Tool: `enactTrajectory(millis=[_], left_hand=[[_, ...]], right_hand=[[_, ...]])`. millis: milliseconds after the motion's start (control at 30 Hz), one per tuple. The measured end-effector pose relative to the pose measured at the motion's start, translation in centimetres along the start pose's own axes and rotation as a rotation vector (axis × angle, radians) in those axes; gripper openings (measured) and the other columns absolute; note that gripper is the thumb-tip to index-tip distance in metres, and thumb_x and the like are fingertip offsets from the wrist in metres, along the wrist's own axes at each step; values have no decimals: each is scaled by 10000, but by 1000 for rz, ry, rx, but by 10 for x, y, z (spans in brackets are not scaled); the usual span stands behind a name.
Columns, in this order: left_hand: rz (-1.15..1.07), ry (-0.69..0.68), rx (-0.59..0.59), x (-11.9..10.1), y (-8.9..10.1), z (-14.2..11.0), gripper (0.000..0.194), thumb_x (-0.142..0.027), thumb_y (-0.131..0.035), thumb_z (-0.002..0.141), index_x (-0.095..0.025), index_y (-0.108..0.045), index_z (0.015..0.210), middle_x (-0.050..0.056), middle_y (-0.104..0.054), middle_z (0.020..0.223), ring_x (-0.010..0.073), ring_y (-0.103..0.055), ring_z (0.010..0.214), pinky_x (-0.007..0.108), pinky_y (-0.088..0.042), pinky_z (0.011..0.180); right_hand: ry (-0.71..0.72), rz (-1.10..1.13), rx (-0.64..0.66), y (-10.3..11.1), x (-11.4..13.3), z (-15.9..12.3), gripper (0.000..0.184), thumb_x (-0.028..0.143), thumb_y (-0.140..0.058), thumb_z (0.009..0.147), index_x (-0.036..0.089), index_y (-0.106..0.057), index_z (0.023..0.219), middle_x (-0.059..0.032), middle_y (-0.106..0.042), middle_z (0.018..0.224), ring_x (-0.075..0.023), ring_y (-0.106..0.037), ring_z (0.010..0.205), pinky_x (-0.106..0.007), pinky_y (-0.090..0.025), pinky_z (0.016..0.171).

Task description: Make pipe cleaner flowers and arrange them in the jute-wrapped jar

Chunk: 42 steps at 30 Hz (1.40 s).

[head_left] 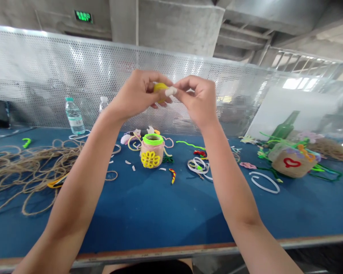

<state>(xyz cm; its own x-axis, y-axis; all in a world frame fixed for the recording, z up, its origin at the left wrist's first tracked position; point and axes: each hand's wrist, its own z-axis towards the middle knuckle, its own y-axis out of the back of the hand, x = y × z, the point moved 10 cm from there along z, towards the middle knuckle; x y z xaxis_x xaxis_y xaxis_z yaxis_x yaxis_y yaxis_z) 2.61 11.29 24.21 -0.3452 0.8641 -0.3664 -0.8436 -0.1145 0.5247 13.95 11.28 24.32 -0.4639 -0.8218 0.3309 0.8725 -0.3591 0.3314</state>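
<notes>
Both hands are raised above the table, close together. My left hand [137,95] holds a yellow fuzzy pipe-cleaner piece [160,88], partly hidden by its fingers. My right hand [197,101] pinches a short white pipe-cleaner end [170,91] against that yellow piece. Below them stands a jar [152,151] wrapped in burlap, with a lime-green rim and a yellow pipe-cleaner flower on its side.
The blue table [148,213] holds a tangle of jute twine [25,167], white pipe-cleaner loops [198,166], white snippets, and a burlap-covered box [293,161] with a red heart. A water bottle [74,116] and a green glass bottle [281,129] stand at the back, before a perforated metal screen [45,72].
</notes>
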Motion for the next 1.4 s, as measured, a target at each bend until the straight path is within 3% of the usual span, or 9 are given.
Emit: enactTrajectory(millis=[300,433,600,833,967,1067,1233,1400], left_hand=[[69,-28,82,6,-12,2,210,-242,-642,782,-118,-702,940,42,-679,723,147,-638,684,262,-535,620],[69,10,100,18,-13,3,213,-209,-628,784,-110,-705,956,54,-683,713,148,-637,677,261,-531,613],[24,37,199,28,-26,2,221,-194,-654,761,-125,-712,962,59,-704,727,155,-648,683,258,-536,601],[-24,43,215,22,-33,2,247,-194,-665,751,-161,-716,991,33,-707,744,151,-666,673,256,-560,606],[-33,73,297,30,-36,-2,351,-228,-679,749,-139,-675,1089,29,-696,700,136,-662,641,235,-552,596],[-77,93,327,39,-36,-4,426,-265,-682,755,-151,-633,1163,45,-712,789,131,-670,664,229,-552,609],[-90,63,327,37,-37,-4,445,-252,-681,753,-185,-615,1187,56,-718,873,150,-683,736,239,-555,636],[-22,27,336,24,-41,-5,232,-281,-602,822,-182,-701,1007,50,-717,820,128,-670,694,219,-535,620]], right_hand=[[16,-50,34,-3,-1,-1,141,265,-624,819,182,-592,709,-21,-559,760,-165,-544,817,-302,-423,689],[45,-53,57,-6,-3,-1,137,266,-635,807,179,-614,704,-31,-573,767,-170,-544,803,-318,-425,701],[66,-60,188,-8,-4,-4,169,336,-703,744,173,-671,712,-36,-620,753,-156,-553,726,-308,-437,654],[17,-26,167,19,-6,-4,283,437,-673,765,186,-673,632,-18,-620,664,-144,-569,666,-281,-426,583],[-15,22,51,47,-17,-2,310,487,-654,770,187,-691,701,-36,-660,716,-140,-571,630,-292,-459,578],[-26,35,50,54,-20,-4,322,498,-651,771,185,-689,707,-44,-667,724,-136,-566,610,-297,-466,576],[-31,-35,183,30,-13,-8,331,496,-671,757,178,-661,665,-15,-622,655,-127,-551,601,-290,-436,586],[-78,-86,379,-12,-12,-16,303,453,-702,749,174,-623,661,19,-547,574,-108,-504,590,-269,-387,593]])
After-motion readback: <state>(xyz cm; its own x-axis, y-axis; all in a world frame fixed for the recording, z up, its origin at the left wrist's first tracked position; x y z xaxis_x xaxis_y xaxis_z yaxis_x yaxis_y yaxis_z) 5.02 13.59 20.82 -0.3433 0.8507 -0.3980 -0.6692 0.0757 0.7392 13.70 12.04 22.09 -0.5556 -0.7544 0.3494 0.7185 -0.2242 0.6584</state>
